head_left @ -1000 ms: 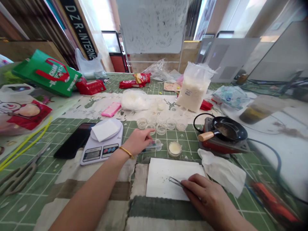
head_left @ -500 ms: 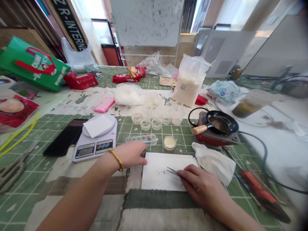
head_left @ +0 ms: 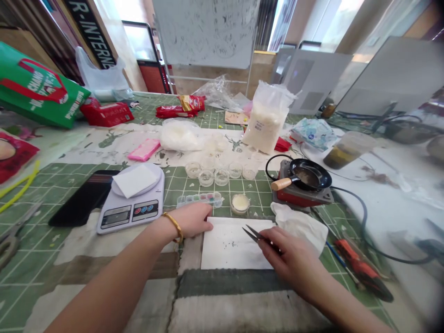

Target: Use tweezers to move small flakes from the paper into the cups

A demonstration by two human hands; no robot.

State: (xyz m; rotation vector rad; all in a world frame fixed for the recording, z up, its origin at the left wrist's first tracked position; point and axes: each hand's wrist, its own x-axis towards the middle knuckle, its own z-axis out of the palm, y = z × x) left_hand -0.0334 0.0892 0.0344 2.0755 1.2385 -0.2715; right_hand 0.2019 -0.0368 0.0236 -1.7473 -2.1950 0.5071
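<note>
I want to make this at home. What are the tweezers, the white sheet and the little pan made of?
Tweezers: probably metal, thin, dark grey, with a dull shine. Sheet: looks like matte white paper, flat and thin-edged; might be card. Pan: seems dark coated metal, glossy at the rim; its pale handle looks like wood.

Tweezers (head_left: 255, 234): thin, dark metal, pinched in the fingers of the right hand (head_left: 291, 259). They lie at a low slant, the pointed tips projecting up and to the left of that hand, slightly parted, just above the paper. White sheet (head_left: 229, 245): rectangular, flat on the table, lying between the two hands. Its left edge is under the fingertips of the left hand (head_left: 192, 219), its right part under the right hand. A few small dark specks (head_left: 229, 240) are scattered near the sheet's middle, just left of the tweezer tips.
</note>
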